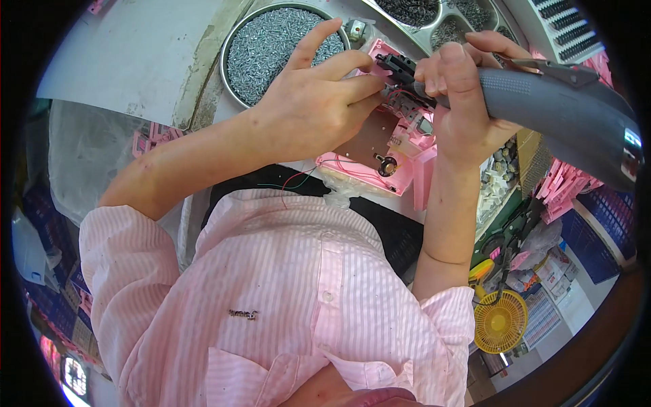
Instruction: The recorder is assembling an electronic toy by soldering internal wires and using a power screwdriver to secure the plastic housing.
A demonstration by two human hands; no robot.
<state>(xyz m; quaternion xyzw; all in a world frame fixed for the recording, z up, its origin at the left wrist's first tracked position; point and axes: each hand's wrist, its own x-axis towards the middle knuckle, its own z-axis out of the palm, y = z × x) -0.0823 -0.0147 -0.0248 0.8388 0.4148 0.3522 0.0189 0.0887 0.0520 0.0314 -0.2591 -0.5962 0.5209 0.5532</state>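
Left hand: bent over the upper part of the pink case, fingers bunched near the tool's front end, one finger lifted over the pan; I cannot tell what the fingertips pinch.
Right hand: wrapped around the grey power screwdriver, fingers curled on its grip.
Pink case: lying open on the worktop just in front of the person, beneath both hands, with a small round part inside and loose wires trailing toward the shirt.
Step in hand: probably driving a screw inside the case, though the tool's tip is hidden.
Next move: seems to call for a square, steady tool and a braced case.
Screw pan: full, just beside the left hand.
Right side: white parts, pink parts and a yellow fan farther off.
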